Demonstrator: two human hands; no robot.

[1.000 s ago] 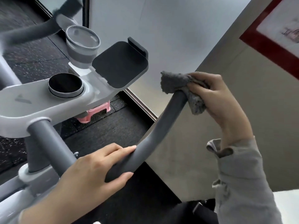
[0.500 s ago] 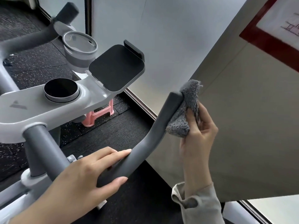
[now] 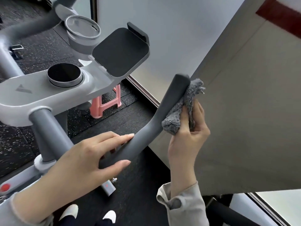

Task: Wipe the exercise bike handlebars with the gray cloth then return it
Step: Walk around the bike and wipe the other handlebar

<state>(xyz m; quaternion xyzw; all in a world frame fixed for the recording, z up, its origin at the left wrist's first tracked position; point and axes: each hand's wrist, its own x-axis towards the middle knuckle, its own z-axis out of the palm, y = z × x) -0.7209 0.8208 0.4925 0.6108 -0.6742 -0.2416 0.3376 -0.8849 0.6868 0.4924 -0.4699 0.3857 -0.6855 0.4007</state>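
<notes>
Head view, looking down over both forearms. Right hand [image 3: 187,137] raised upright beside the right handlebar [image 3: 156,121], wrist below, fingers pointing up, palm turned toward the bar. Fingers curled shut around the gray cloth [image 3: 180,110], thumb pressed into its bunched lower lobe. Cloth pinched against the outer side of the bar just under its capped tip, one frayed corner sticking up past the bar end. Pale sleeve cuff [image 3: 182,201] pushed back and crumpled at the right wrist.

Left hand [image 3: 91,155] lower down, reaching in from the bottom-left, forearm angled up and to the right. Wrapped loosely on the same bar near its bend: fingers laid over the top, thumb hooked underneath, tips of both visible and not fully closed around. Well apart from the cloth, with a bare stretch of gray bar between the two hands.

Beyond the bar, the bike's light-gray console [image 3: 48,93], carrying a round black dial [image 3: 64,75], a tilted dark tablet holder [image 3: 120,53] and a cup holder [image 3: 83,32] farther back. Pink stool [image 3: 105,105] on the speckled black floor [image 3: 37,51] underneath. White shoe toes [image 3: 70,211] at the bottom edge.
</notes>
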